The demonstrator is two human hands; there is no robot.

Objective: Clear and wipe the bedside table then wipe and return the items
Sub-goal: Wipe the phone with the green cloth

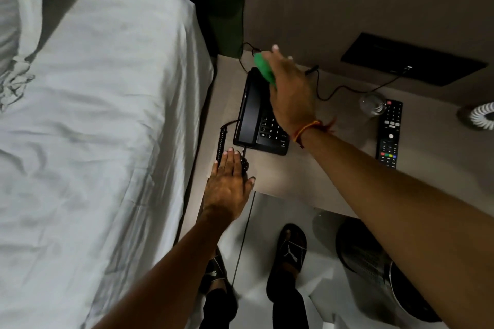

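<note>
Phone wipe-down, desk not cleared yet

Phone (260,115) sitting near the bed-side edge of desk (307,173). Right hand (291,88) clutching green cloth (263,68) over the handset, left hand (227,181) flat, released, on coiled cord (220,145). Probably wiping stage; next, remote (389,133) and glass (373,104) need lifting off.

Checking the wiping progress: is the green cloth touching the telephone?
Touching. The head view shows the right hand pressing the green cloth onto the top end of the telephone, with no gap visible.
</note>
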